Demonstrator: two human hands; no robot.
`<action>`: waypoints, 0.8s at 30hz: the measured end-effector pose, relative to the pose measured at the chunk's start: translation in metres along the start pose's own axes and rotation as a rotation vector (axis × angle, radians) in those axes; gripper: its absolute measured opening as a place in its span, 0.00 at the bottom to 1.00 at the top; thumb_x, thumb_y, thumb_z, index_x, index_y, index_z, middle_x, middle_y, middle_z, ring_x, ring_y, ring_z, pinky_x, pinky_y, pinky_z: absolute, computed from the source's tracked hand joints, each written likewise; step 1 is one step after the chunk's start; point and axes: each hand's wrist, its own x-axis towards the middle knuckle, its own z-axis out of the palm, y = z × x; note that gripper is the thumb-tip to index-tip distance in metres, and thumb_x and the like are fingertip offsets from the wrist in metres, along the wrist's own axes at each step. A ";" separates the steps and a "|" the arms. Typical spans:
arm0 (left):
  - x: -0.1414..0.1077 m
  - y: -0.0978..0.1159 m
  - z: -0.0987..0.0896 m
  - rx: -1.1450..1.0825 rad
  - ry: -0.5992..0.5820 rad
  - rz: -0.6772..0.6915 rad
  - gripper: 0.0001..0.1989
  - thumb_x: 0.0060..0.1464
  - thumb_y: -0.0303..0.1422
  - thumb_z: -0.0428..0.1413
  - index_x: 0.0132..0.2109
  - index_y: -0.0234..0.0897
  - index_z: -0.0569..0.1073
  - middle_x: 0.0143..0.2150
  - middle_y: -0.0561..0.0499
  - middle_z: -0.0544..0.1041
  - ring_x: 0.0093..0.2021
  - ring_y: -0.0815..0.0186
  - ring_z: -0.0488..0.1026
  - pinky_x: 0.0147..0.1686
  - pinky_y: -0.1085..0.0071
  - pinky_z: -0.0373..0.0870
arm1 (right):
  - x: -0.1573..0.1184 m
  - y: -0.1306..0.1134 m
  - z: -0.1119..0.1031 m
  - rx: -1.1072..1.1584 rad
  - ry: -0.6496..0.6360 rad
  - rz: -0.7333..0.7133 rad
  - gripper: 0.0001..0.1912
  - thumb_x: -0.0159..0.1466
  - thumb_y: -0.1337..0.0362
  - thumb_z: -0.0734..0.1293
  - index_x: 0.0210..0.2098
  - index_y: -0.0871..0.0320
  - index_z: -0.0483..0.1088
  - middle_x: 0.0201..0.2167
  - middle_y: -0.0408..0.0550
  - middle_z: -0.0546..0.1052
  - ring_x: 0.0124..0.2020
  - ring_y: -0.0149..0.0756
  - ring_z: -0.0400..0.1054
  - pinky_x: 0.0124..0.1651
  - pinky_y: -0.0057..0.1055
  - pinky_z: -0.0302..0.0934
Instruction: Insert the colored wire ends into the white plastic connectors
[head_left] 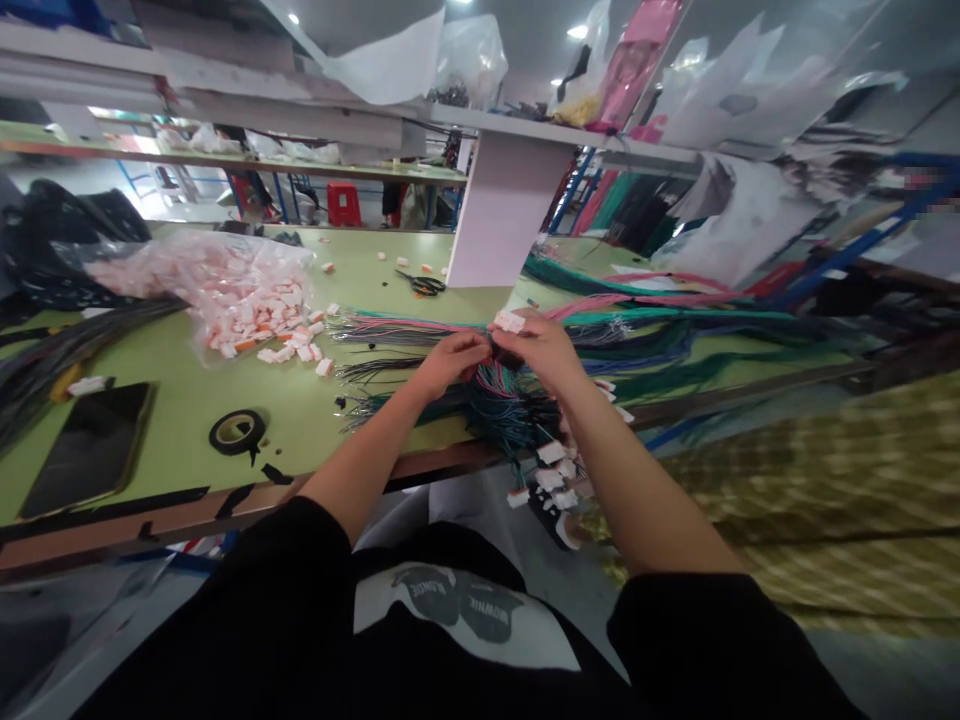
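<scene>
My left hand [451, 362] and my right hand [546, 348] meet over the bench, fingers closed and nearly touching. A white plastic connector [510, 321] sits at the fingertips of my right hand. Between the hands is a small dark piece, too unclear to name. What the left fingertips pinch is hidden. Below them a bundle of thin wires [499, 405], green, pink and black, hangs over the bench edge. White connectors [551, 478] dangle from its lower end. More loose wires [405, 328] lie flat beyond my left hand.
On the green bench [180, 400] lie a bag of white-and-orange connectors [259, 300], black scissors [421, 284], a black tape roll [237, 431] and a phone [90, 445]. A white upright panel [502, 205] supports the shelf. Long wire bundles [675, 325] stretch rightward.
</scene>
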 end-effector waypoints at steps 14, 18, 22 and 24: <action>0.006 -0.011 -0.005 0.555 0.314 0.201 0.08 0.50 0.26 0.50 0.32 0.33 0.74 0.33 0.51 0.76 0.37 0.67 0.71 0.41 0.73 0.64 | 0.003 0.015 0.009 -0.257 -0.454 -0.081 0.12 0.59 0.57 0.56 0.33 0.59 0.66 0.27 0.42 0.69 0.30 0.33 0.62 0.35 0.28 0.56; 0.007 -0.012 -0.004 0.541 0.362 0.155 0.08 0.50 0.26 0.49 0.34 0.33 0.73 0.32 0.51 0.75 0.34 0.68 0.70 0.38 0.73 0.63 | 0.007 0.002 0.010 -0.640 -0.445 -0.064 0.11 0.59 0.62 0.56 0.35 0.58 0.67 0.30 0.45 0.73 0.30 0.34 0.63 0.32 0.27 0.52; 0.009 -0.010 -0.005 0.611 0.369 0.111 0.06 0.50 0.26 0.49 0.30 0.33 0.70 0.29 0.52 0.72 0.32 0.70 0.66 0.36 0.75 0.61 | 0.010 -0.015 0.013 -0.868 -0.517 0.018 0.14 0.61 0.64 0.54 0.36 0.58 0.70 0.29 0.47 0.76 0.29 0.33 0.65 0.28 0.26 0.49; 0.009 -0.009 -0.005 0.639 0.325 0.080 0.07 0.52 0.28 0.49 0.27 0.34 0.67 0.26 0.54 0.69 0.30 0.71 0.64 0.34 0.75 0.60 | 0.008 -0.020 0.013 -0.929 -0.555 0.072 0.16 0.62 0.65 0.53 0.35 0.58 0.71 0.29 0.48 0.77 0.30 0.33 0.66 0.28 0.26 0.49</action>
